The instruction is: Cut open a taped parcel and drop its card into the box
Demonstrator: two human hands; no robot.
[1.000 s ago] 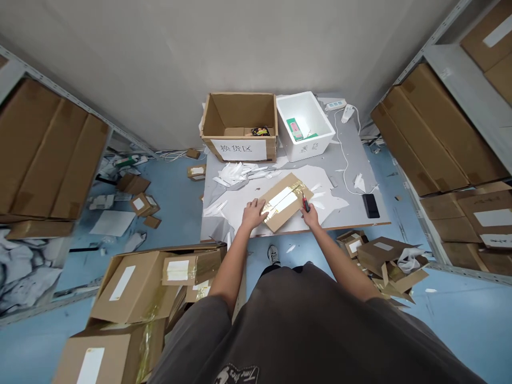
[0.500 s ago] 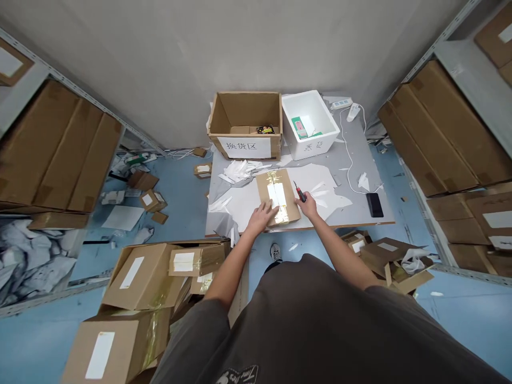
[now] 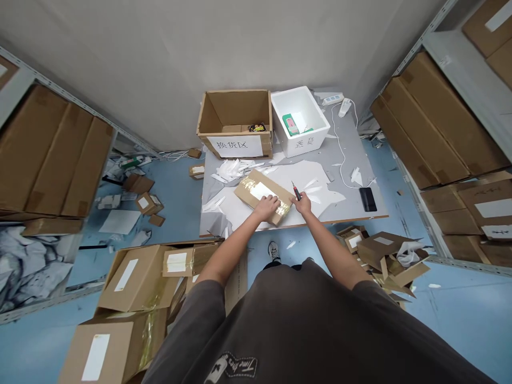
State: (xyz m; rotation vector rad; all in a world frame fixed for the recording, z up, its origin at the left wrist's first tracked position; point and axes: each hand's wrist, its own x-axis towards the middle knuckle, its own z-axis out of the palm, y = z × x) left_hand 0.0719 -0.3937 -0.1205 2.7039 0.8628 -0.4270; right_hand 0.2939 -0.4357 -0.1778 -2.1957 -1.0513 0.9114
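Shirt (image 3: pixel 308 325), 6 o'clock: was cut off below.
Shelf box (image 3: pixel 478 36), 2 o'clock: ran past the right edge.

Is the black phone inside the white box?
No, the phone lies on the table, off to the right of the white box.

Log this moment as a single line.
left hand: on flat brown cardboard parcel with shiny gold tape | right hand: holding slim red-and-black cutter beside parcel | behind: open brown cardboard carton, white foam box
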